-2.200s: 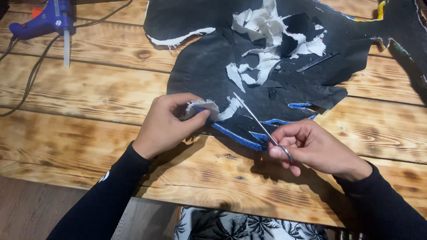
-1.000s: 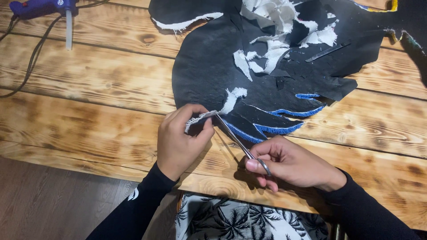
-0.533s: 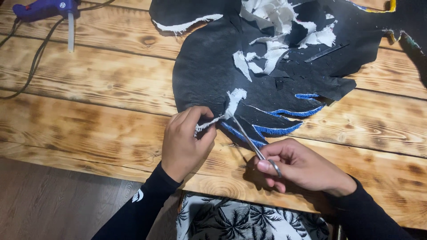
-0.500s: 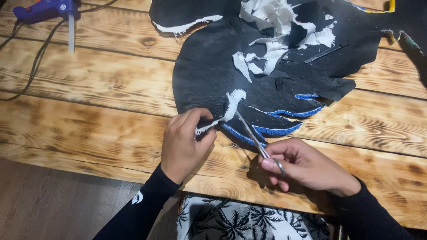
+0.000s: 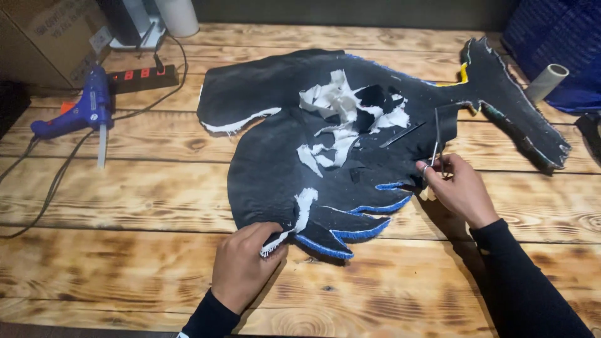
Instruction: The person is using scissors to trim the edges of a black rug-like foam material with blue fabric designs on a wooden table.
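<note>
Black fish-shaped fabric cutout (image 5: 275, 169) w/ blue trim lies mid-table, looks soft, floppy, light; I'd grip its edges. Wooden plank table (image 5: 125, 281) under it. My left hand (image 5: 241, 266) at 6 o'clock pinches its lower edge; right hand (image 5: 460, 188) at 3 closed on small metal scissors (image 5: 436, 141), blades up.

Far off to your left on the wooden table (image 5: 125, 188) lies a blue glue gun (image 5: 75, 112), nozzle down, its cord trailing toward you. Beyond it sit a black power strip (image 5: 143, 76) and a cardboard box (image 5: 44, 37). Up past your right fingers, a cardboard tube (image 5: 546, 81) leans by a blue crate (image 5: 551, 37).
</note>
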